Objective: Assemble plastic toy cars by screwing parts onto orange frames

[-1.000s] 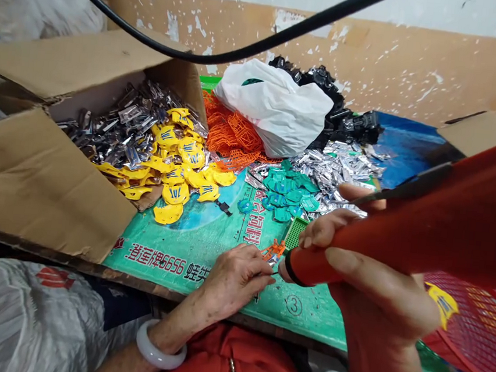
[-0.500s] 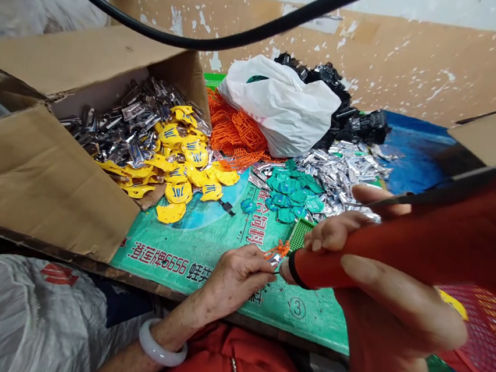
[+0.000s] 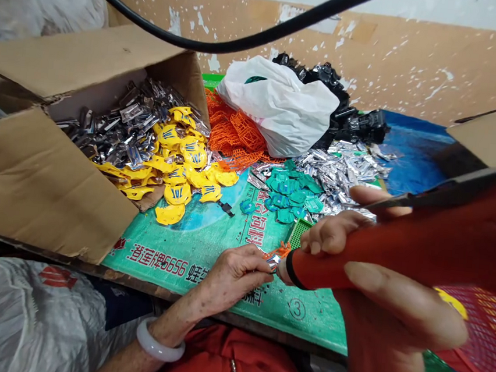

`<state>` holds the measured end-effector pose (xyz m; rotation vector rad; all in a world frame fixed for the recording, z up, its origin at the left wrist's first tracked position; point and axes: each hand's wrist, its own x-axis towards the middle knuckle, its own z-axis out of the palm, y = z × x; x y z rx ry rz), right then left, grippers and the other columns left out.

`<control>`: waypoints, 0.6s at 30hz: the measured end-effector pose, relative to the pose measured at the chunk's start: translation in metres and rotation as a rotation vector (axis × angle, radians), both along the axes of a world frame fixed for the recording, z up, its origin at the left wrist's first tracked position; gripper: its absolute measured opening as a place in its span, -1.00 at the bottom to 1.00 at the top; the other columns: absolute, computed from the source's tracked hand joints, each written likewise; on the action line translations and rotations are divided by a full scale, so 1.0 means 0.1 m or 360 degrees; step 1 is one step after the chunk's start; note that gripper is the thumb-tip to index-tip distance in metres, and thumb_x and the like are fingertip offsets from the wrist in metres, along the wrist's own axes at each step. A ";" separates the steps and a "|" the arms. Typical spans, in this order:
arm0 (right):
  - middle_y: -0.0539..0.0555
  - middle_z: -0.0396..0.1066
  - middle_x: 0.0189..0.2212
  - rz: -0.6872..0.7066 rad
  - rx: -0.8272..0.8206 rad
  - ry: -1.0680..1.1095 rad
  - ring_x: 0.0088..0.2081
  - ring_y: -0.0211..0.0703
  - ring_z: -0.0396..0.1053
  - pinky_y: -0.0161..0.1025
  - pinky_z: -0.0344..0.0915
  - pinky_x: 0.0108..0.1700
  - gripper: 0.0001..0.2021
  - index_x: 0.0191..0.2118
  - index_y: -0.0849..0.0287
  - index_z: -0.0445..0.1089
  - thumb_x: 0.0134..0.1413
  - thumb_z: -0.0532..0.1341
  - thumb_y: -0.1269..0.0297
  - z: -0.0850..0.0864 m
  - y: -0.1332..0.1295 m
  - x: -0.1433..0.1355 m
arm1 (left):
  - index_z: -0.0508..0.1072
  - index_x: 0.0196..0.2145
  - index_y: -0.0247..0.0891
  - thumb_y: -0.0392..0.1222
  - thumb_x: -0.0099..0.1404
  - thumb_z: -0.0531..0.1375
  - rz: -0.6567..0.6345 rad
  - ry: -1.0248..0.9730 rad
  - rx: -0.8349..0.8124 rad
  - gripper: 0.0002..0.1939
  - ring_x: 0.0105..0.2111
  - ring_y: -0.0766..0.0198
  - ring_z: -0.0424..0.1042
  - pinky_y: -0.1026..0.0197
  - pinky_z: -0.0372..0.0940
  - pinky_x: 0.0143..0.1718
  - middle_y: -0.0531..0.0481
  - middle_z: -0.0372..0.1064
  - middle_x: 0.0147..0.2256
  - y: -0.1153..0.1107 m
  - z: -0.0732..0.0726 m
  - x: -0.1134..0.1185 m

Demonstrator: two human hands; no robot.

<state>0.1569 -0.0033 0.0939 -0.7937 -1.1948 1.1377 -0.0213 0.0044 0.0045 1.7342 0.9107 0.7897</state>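
My left hand [image 3: 238, 277] pinches a small toy part with orange and silver pieces [image 3: 274, 261] just above the green sheet. A red electric screwdriver [image 3: 400, 247] lies across my right hand [image 3: 407, 309], whose fingers wrap round its barrel. Its black-banded nose meets the part at my left fingertips; the very tip is hard to make out. A thin pointed metal tool [image 3: 426, 194] also rests along the right hand, by the index finger. Beyond the hands lie green pieces [image 3: 294, 190] and a small green basket [image 3: 299, 232].
On the left, a cardboard box [image 3: 51, 179] spills silver packets and yellow shells [image 3: 181, 171]. Orange nets [image 3: 238, 132], a white plastic bag [image 3: 282, 104], black parts [image 3: 359, 125] and silver pieces [image 3: 341, 169] lie behind. A red basket [image 3: 479, 331] stands right; a black cable [image 3: 226, 45] hangs overhead.
The view has shifted very slightly. Both hands keep their grips, and the screwdriver stays against the part with only a slight change in tilt.
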 end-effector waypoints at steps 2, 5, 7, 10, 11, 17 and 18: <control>-0.05 0.38 -0.45 0.0063 0.0016 0.0017 -0.37 -0.15 0.35 -0.10 0.33 -0.25 -0.48 0.02 -0.07 0.31 -0.13 0.39 0.19 -0.01 0.02 0.01 | 0.57 -0.41 -0.21 -0.30 0.23 0.20 -0.0034 0.0021 -0.0007 -0.86 -0.36 0.31 0.38 0.27 0.27 -0.30 0.03 0.41 -0.41 0.01 0.01 0.00; -0.06 0.38 -0.46 0.0068 0.0034 0.0035 -0.39 -0.16 0.35 -0.11 0.33 -0.27 -0.50 0.01 -0.06 0.32 -0.12 0.38 0.18 -0.01 0.02 -0.01 | 0.57 -0.41 -0.23 -0.35 0.21 0.21 -0.0013 0.0044 -0.0015 -0.86 -0.36 0.31 0.38 0.27 0.25 -0.29 0.03 0.40 -0.42 0.00 0.02 0.00; -0.06 0.38 -0.46 0.0021 0.0027 0.0036 -0.40 -0.17 0.36 -0.11 0.32 -0.27 -0.49 0.02 -0.05 0.32 -0.12 0.38 0.18 0.00 0.01 -0.03 | 0.58 -0.36 -0.23 -0.37 0.19 0.21 0.0035 0.0053 -0.0018 -0.86 -0.34 0.30 0.38 0.27 0.24 -0.28 0.02 0.41 -0.41 0.00 0.02 0.00; -0.04 0.39 -0.44 -0.0059 0.0019 0.0039 -0.39 -0.16 0.37 -0.10 0.33 -0.25 -0.47 0.04 -0.02 0.31 -0.12 0.38 0.19 0.00 -0.02 -0.05 | 0.57 -0.26 -0.22 -0.35 0.13 0.26 0.0094 0.0101 -0.0045 -0.81 -0.38 0.31 0.35 0.27 0.24 -0.32 0.03 0.41 -0.39 -0.01 0.00 -0.01; -0.04 0.39 -0.44 -0.0081 0.0020 0.0048 -0.39 -0.16 0.37 -0.10 0.33 -0.24 -0.47 0.04 -0.03 0.30 -0.12 0.38 0.20 0.00 -0.02 -0.06 | 0.56 -0.23 -0.22 -0.35 0.10 0.28 0.0101 0.0118 -0.0054 -0.77 -0.41 0.32 0.33 0.27 0.24 -0.35 0.04 0.40 -0.38 -0.01 -0.01 -0.02; -0.06 0.37 -0.43 -0.0147 -0.0003 0.0084 -0.36 -0.16 0.33 -0.12 0.31 -0.20 -0.50 0.00 -0.07 0.33 -0.14 0.40 0.19 0.00 -0.02 -0.09 | 0.46 -0.02 -0.24 -0.31 0.19 0.16 0.0080 0.0095 -0.0026 -0.62 -0.30 0.26 0.35 0.20 0.27 -0.22 -0.03 0.42 -0.25 -0.01 0.00 -0.02; -0.06 0.37 -0.44 -0.0151 -0.0009 0.0097 -0.36 -0.16 0.32 -0.12 0.30 -0.20 -0.50 -0.02 -0.07 0.33 -0.15 0.40 0.19 0.01 -0.02 -0.10 | 0.43 0.02 -0.25 -0.29 0.20 0.16 0.0094 0.0082 -0.0073 -0.60 -0.30 0.26 0.35 0.20 0.27 -0.23 -0.03 0.42 -0.27 -0.02 0.01 -0.01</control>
